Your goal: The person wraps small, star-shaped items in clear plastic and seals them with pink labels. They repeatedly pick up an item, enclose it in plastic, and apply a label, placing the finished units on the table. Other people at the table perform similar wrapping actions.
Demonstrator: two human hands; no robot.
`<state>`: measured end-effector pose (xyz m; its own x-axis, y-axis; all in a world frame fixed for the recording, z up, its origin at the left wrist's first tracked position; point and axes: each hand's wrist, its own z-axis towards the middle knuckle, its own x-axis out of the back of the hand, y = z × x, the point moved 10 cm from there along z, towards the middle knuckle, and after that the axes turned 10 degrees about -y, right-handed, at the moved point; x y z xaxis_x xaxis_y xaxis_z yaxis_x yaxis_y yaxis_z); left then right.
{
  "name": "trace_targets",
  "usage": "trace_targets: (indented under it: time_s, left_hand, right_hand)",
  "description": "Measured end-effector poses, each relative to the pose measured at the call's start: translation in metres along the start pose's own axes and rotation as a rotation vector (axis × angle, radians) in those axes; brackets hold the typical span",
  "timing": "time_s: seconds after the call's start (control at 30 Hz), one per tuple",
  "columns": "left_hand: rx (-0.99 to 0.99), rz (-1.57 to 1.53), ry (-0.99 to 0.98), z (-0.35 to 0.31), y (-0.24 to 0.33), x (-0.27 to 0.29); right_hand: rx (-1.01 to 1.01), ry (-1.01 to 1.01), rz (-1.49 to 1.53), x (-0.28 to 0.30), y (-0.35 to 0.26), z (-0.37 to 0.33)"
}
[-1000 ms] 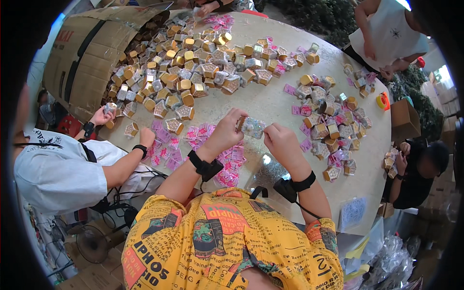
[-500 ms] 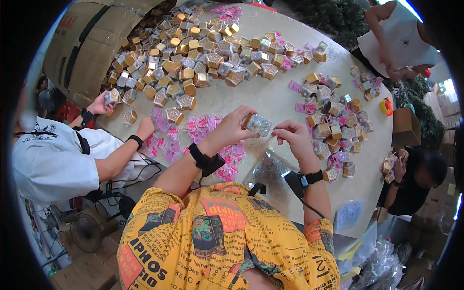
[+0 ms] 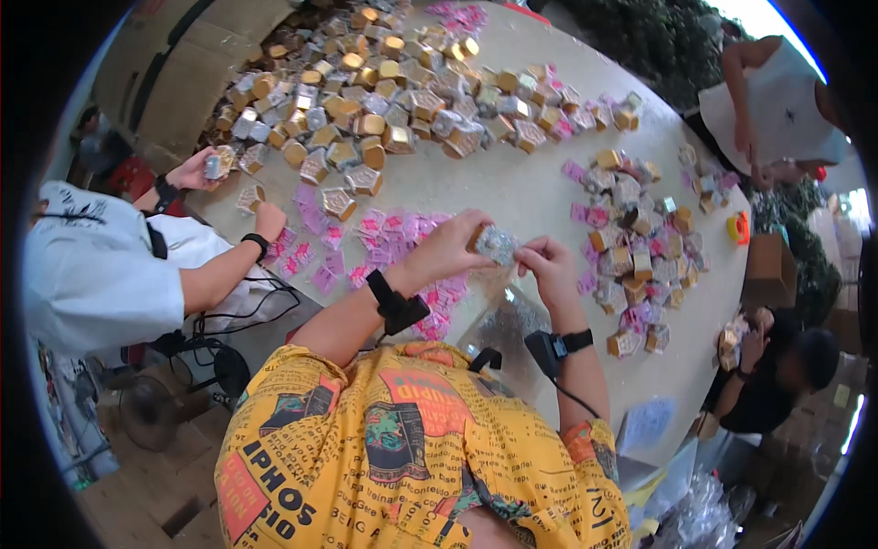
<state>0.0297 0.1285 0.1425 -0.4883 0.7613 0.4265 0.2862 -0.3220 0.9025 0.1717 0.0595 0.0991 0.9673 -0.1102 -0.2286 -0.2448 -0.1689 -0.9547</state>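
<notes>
Above the near middle of the table, my left hand (image 3: 453, 247) is closed around a small gold-capped jar (image 3: 497, 244) wrapped in clear, shiny plastic. At the jar's right end, my right hand (image 3: 551, 267) pinches with thumb and forefinger at the edge of the wrapping. What exactly lies between those fingertips is too small to tell. Beneath my hands, a clear plastic sheet or bag (image 3: 506, 322) lies on the table. Pink cards (image 3: 398, 233) are scattered beside my left forearm.
A large heap of similar wrapped jars (image 3: 384, 101) covers the table's (image 3: 512, 188) far left, with a smaller pile (image 3: 640, 247) to the right. An orange tape roll (image 3: 737, 229) sits at the right edge. Co-workers handle jars at left and right; another person stands far right.
My right hand has come closer to the jar, its fingertips now at the wrapping's edge. The strip seen below those fingers is no longer distinct. The whole view has shifted slightly.
</notes>
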Motion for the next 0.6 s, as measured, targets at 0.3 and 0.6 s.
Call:
trace_targets:
  time_s: [0.3,0.6]
  left_hand:
    - [0.15,0.038,-0.255,0.043,-0.058,-0.045]
    - [0.142,0.709,0.318,0.146,-0.113,0.097]
  right_hand:
    - [0.02,0.177,-0.083,0.046,0.012,-0.003]
    - [0.308,0.877,-1.609,0.115,-0.154,-0.088]
